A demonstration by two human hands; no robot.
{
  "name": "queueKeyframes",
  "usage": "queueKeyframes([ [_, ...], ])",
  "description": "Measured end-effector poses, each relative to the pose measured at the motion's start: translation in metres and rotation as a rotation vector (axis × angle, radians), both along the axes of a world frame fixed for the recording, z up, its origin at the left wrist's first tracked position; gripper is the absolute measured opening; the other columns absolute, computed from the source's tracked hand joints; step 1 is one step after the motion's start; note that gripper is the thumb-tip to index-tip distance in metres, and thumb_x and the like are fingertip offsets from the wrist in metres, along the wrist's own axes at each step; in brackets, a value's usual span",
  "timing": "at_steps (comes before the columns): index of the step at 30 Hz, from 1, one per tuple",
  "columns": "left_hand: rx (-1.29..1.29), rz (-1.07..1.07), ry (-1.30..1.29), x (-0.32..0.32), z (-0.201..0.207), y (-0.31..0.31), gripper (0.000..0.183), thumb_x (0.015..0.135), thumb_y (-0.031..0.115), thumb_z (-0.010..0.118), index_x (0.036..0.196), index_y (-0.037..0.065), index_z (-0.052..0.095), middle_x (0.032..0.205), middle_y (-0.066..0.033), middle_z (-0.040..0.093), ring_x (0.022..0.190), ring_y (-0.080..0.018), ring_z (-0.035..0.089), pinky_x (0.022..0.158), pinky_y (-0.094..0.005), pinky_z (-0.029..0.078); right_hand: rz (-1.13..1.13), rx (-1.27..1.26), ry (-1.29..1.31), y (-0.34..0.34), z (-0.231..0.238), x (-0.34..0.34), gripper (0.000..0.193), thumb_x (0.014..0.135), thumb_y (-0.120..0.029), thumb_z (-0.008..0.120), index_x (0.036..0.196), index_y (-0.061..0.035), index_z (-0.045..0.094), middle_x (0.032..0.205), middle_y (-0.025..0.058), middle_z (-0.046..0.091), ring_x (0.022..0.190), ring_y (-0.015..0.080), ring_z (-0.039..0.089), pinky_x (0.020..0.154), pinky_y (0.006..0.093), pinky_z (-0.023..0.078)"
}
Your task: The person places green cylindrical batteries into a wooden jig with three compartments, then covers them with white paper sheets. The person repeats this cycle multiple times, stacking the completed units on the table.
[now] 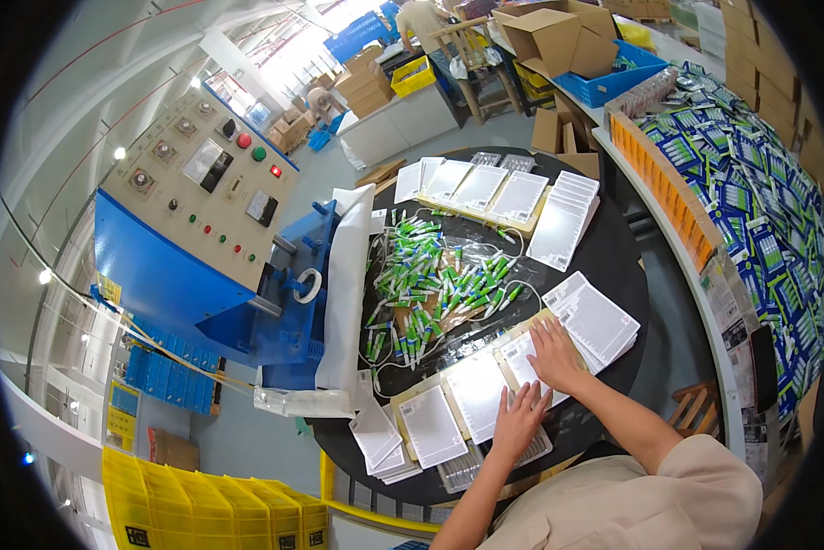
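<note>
Both my hands rest over a row of white cards in a pale yellow tray [398, 414] at the near side of a round black table [609, 275]. My right hand [555, 357] lies flat with fingers stretched on a white card [518, 355] toward the row's right end. Beside it, my left hand [519, 422] spreads its fingers over the near edge of the row. Further left in the tray are another white card [476, 394] and one more card [433, 429]. Clear plastic blister trays [461, 469] poke out below my left hand.
Green-and-white pens [449, 280] are heaped mid-table. Loose card stacks [591, 321] flank the tray, and a second card-filled tray [481, 215] lies opposite. A blue press machine [187, 266] stands left. Packaged goods [724, 183] pile up right. Yellow crates [201, 500] sit lower left. A person [421, 23] works far off.
</note>
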State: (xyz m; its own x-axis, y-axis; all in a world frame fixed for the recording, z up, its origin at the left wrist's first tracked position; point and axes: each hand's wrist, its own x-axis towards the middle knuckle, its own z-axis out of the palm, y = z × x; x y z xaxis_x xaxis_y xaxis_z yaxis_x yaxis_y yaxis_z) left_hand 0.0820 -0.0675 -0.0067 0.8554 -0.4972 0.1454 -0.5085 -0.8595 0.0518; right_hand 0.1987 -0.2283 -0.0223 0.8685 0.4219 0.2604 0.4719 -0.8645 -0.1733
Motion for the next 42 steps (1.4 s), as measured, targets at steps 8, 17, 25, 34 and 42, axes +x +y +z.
queueKeyframes([
  [8, 0.001, 0.039, 0.109, 0.005, 0.013, 0.000, 0.061, 0.087, 0.032, 0.074, 0.145, 0.027, 0.054, 0.148, -0.0075, 0.054, 0.139, -0.0263, 0.049, 0.115, -0.0592, 0.033, 0.077, -0.189, 0.043, -0.006, 0.013, 0.007, 0.072, 0.104, -0.051, 0.040, 0.149, 0.0056, 0.043, 0.161, 0.0221, 0.034, 0.152, 0.0311, 0.028, 0.123, 0.0566, 0.014],
  [17, -0.157, 0.530, 0.184, -0.076, 0.080, 0.121, 0.094, 0.068, 0.048, 0.089, 0.148, 0.014, 0.051, 0.157, -0.0166, 0.042, 0.147, -0.0360, 0.036, 0.119, -0.0631, 0.023, 0.539, -0.187, 0.238, -0.065, 0.067, -0.053, 0.095, 0.083, -0.048, 0.076, 0.156, -0.0049, 0.033, 0.163, 0.0230, 0.028, 0.153, 0.0368, 0.026, 0.124, 0.0552, 0.021],
  [25, -0.151, 0.646, 0.291, -0.100, 0.034, 0.208, 0.086, 0.077, 0.039, 0.084, 0.152, 0.019, 0.047, 0.163, -0.0175, 0.032, 0.152, -0.0390, 0.027, 0.119, -0.0648, 0.022, 0.501, -0.222, 0.207, -0.041, 0.031, -0.030, 0.102, 0.077, -0.046, 0.082, 0.157, -0.0063, 0.032, 0.164, 0.0259, 0.023, 0.154, 0.0393, 0.021, 0.126, 0.0487, 0.020],
  [34, 0.038, 0.593, 0.296, -0.083, 0.054, 0.186, 0.101, 0.074, 0.058, 0.080, 0.156, 0.017, 0.038, 0.167, -0.0144, 0.025, 0.155, -0.0345, 0.020, 0.122, -0.0641, 0.015, 0.483, -0.217, 0.280, -0.033, 0.081, -0.036, 0.111, 0.069, -0.054, 0.085, 0.156, -0.0078, 0.034, 0.164, 0.0227, 0.026, 0.154, 0.0363, 0.021, 0.124, 0.0577, 0.016],
  [42, 0.048, 0.434, 0.322, -0.043, 0.042, 0.176, 0.084, 0.082, 0.055, 0.075, 0.149, 0.010, 0.049, 0.158, -0.0192, 0.040, 0.149, -0.0338, 0.034, 0.121, -0.0612, 0.020, -0.082, 0.479, -0.159, -0.139, 0.042, 0.008, 0.054, 0.091, -0.026, 0.070, 0.137, -0.0009, 0.055, 0.143, 0.0218, 0.054, 0.136, 0.0401, 0.047, 0.115, 0.0478, 0.035],
])
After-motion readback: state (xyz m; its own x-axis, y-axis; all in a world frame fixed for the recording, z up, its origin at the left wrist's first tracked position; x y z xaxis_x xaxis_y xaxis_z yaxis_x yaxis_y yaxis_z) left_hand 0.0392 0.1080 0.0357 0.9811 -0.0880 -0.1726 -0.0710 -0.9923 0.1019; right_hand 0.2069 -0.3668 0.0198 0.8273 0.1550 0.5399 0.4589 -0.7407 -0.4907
